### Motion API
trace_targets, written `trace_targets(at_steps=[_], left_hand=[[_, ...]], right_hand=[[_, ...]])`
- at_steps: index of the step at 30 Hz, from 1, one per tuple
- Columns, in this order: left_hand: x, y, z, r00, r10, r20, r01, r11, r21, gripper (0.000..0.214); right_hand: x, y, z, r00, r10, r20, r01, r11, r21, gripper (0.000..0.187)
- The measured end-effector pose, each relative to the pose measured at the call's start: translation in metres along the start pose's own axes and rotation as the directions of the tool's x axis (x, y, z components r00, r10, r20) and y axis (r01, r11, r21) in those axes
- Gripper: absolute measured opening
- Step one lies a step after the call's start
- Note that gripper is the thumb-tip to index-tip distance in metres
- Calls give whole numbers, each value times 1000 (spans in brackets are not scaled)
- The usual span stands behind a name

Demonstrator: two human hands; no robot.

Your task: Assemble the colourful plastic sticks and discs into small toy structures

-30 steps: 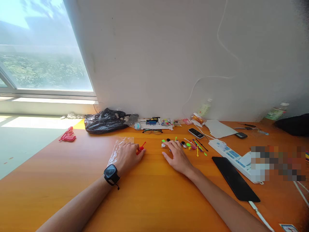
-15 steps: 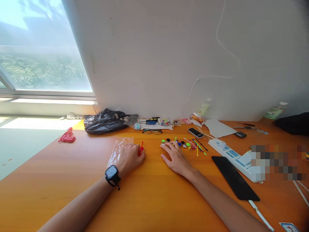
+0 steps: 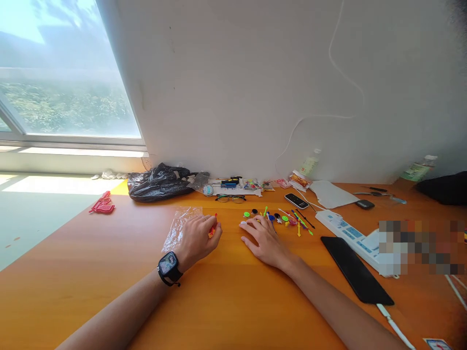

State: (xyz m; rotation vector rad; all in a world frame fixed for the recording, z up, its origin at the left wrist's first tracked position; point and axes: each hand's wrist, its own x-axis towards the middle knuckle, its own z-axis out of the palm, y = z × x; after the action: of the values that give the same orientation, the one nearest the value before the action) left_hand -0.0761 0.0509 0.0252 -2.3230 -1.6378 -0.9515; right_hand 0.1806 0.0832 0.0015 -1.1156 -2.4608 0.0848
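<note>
My left hand [image 3: 197,240], with a watch [image 3: 168,262] at its wrist, curls its fingers and thumb around a small red plastic piece [image 3: 212,231]. A red arrow-shaped tip [image 3: 216,215] sticks up beyond the fingers. Beneath and left of this hand lies a clear plastic bag [image 3: 178,226]. My right hand [image 3: 263,242] rests palm down on the table, its fingers spread at the near side of several small coloured plastic parts [image 3: 285,218]. A white bit [image 3: 243,222] shows by its fingertips. Thin coloured sticks with arrow ends [image 3: 299,227] lie to its right.
A red plastic toy-gun-shaped piece [image 3: 104,204] lies at the left. Along the wall are a black plastic bag [image 3: 158,183], glasses [image 3: 230,198] and a remote-like black device [image 3: 296,201]. At the right are a power strip [image 3: 350,233] and a black phone [image 3: 355,267] with a cable.
My left thumb and fingers have shifted slightly around the red piece, and its tip sits lower behind them. My right hand has moved slightly, staying beside the small parts.
</note>
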Motion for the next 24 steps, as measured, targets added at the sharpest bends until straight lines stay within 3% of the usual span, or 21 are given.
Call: trace_targets(at_steps=[4, 6, 10, 15, 18, 20, 22, 24], left_hand=[[-12, 20, 5, 989, 146, -16, -146, 968, -206, 13], [-15, 28, 7, 985, 172, 4, -166, 960, -226, 17], [-15, 31, 7, 968, 203, 144, -153, 941, -303, 22], [-15, 27, 7, 945, 195, 264, -85, 922, -379, 21], [-16, 26, 10, 939, 183, 291, -72, 933, -353, 15], [-16, 26, 12, 941, 178, 288, -82, 945, -316, 12], [-17, 26, 14, 942, 180, 282, -95, 952, -291, 10], [-17, 26, 16, 941, 198, 275, -115, 950, -290, 10]], right_hand=[[-1, -9, -7, 989, -144, 29, 144, 989, 26, 32], [-1, -12, -7, 972, -223, 73, 220, 975, 39, 32], [-2, -18, -8, 937, -313, 157, 309, 950, 54, 25], [-2, -24, -19, 934, -317, 166, 289, 942, 171, 21], [-1, -21, -23, 958, -258, 126, 205, 922, 329, 20], [1, -14, -22, 988, -142, 60, 108, 914, 390, 21], [4, -2, -22, 999, 19, -29, -7, 931, 366, 24], [7, 14, -23, 979, 172, -108, -140, 957, 253, 26]])
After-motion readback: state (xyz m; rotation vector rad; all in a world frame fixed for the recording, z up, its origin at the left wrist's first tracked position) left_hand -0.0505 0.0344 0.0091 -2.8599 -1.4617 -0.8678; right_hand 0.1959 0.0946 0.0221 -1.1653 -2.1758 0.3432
